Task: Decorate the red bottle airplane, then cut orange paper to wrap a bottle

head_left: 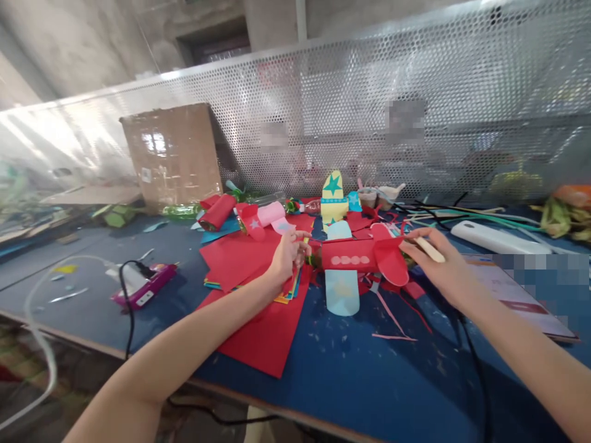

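Note:
A red paper aeroplane (355, 253) with a row of pale pink dots and a light blue wing (342, 289) lies on the blue table (378, 381). My left hand (289, 253) is closed in a pinch at the plane's nose end. My right hand (436, 261) is closed around a cream stick (429, 249), which I take for a glue stick, and touches the plane's red tail piece (391, 261).
Red paper sheets (258, 320) lie under my left arm. A pink and white glue gun (141, 286) with a black cord sits at the left. A cardboard box (173, 154), rolled paper crafts (217, 212), a yellow starred piece (333, 197) and paper scraps line the back by a perforated metal screen.

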`<state>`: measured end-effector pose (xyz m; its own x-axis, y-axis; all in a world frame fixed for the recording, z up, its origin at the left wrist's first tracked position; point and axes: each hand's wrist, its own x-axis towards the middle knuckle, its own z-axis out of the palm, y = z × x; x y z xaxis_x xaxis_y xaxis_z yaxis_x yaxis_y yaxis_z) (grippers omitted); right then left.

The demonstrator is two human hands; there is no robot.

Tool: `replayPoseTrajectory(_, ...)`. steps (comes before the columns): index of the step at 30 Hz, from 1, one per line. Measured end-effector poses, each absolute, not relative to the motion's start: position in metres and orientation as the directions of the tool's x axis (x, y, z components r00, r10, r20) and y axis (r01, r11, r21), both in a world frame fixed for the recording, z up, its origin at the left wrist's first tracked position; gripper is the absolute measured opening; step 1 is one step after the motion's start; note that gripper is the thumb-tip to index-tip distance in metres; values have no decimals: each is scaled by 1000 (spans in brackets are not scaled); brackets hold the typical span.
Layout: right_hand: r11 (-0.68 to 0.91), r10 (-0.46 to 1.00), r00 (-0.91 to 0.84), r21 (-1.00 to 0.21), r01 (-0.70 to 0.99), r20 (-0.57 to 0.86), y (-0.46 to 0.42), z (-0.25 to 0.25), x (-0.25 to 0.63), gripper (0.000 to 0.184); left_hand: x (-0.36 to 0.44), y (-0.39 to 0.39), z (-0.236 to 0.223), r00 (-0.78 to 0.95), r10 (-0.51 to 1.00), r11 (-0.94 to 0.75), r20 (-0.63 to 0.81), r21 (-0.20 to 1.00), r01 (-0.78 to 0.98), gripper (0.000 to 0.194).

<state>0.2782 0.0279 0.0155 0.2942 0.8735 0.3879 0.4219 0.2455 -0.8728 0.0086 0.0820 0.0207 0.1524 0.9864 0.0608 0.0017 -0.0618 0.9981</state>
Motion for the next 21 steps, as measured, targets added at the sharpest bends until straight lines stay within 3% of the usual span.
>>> replayPoseTrajectory(7,257,891,281,-908,332,355,30,9,277,23,-4,90,19,163,987,6,10,995,-98,56)
replayPoseTrajectory(13,169,811,422,-852,496,406,27,18,279,21,4,79,32,42,977,-205,209,976,-72,48)
replayPoseTrajectory(17,369,721,444,-837,405,532,15,36,272,14,19,62,50,-1,929,-371,371,928,-38,44)
replayPoseTrajectory(21,544,597,306,-655,524,741,-7,48,256,13,45,52,70,3,862,-506,506,862,-25,44)
